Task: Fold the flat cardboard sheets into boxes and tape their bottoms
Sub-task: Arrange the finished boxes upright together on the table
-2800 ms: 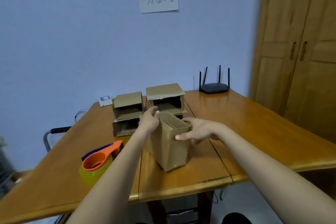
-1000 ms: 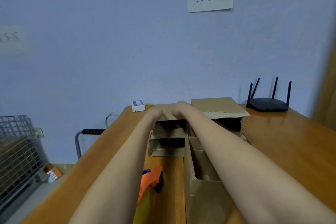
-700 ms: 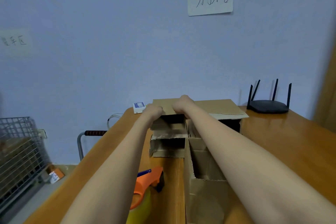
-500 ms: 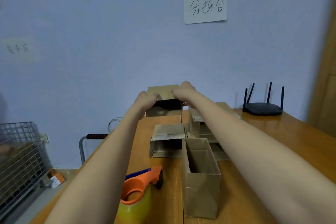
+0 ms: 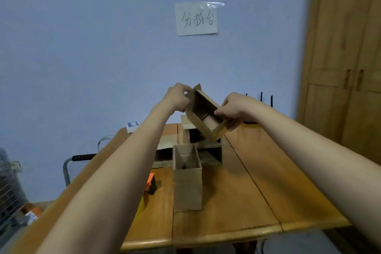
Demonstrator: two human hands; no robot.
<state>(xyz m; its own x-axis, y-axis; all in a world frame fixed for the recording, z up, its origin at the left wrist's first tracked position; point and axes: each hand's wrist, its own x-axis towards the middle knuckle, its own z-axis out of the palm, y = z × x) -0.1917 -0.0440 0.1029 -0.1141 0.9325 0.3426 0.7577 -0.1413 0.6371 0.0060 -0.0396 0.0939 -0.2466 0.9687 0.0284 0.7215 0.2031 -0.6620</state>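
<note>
Head view: open brown cardboard box (image 5: 206,116), tilted, between both hands.

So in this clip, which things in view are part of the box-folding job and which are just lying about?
Job:
- held box, gripped by left hand and right hand
- upright box on the table
- stacked boxes behind it
- tape dispenser

Lying about:
- router
- small white box
- wall note
- wardrobe
- wire basket

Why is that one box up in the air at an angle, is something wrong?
Nothing looks damaged. The held box is tilted only because the left hand and right hand grip it above the table. The upright box stands straight.
</note>
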